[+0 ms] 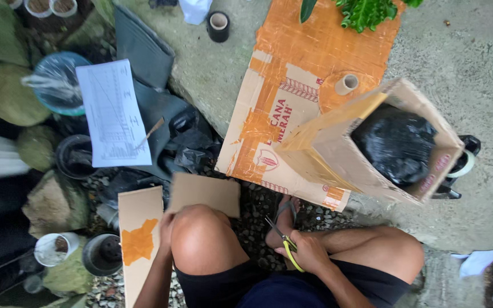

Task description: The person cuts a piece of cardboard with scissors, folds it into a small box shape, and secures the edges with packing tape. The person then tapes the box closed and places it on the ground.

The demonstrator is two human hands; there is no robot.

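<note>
Your right hand (309,251) is clamped on yellow-handled steel scissors (282,242), while your left hand (167,228) grips a flat brown cardboard piece (205,193) beside your knee.

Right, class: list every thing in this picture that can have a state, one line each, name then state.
cardboard box: open, tipped on its side
black bag: stuffed inside the box
flattened carton: spread flat on the ground
scissors: in the right hand, blades parted
cardboard piece: held by the left hand
tape roll: standing on end
printed sheet: lying face up
</note>
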